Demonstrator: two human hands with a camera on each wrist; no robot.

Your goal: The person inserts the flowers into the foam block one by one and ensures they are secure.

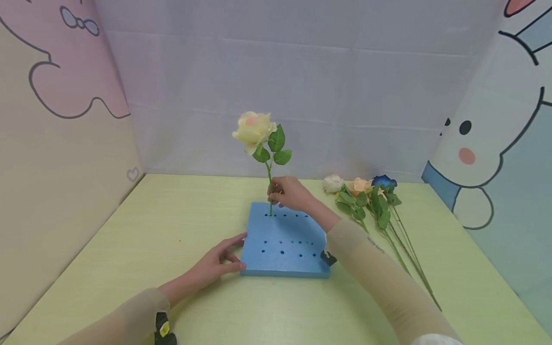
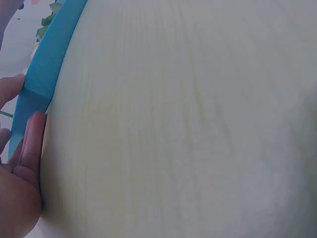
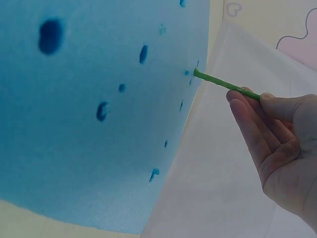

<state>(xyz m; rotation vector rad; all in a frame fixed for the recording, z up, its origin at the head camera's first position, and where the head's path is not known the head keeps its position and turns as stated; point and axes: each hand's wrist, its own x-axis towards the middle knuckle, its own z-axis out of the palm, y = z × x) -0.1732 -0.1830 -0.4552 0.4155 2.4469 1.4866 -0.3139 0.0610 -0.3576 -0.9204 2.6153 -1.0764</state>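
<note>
A blue foam board (image 1: 280, 232) with rows of holes lies on the table. My right hand (image 1: 288, 192) pinches the green stem of a pale yellow rose (image 1: 254, 129) between thumb and fingers, low on the stem. The rose stands nearly upright over the board's far row of holes. In the right wrist view the stem's lower end (image 3: 198, 73) meets the board near that row; whether it is inside a hole I cannot tell. My left hand (image 1: 215, 261) rests at the board's left edge, thumb and extended fingers touching its side.
To the right lie several loose flowers: a white one (image 1: 333, 183), a peach one (image 1: 360, 186) and a blue one (image 1: 384, 181), their long stems reaching toward the front. A pale curtain (image 1: 284, 96) closes off the back, with printed panels at both sides.
</note>
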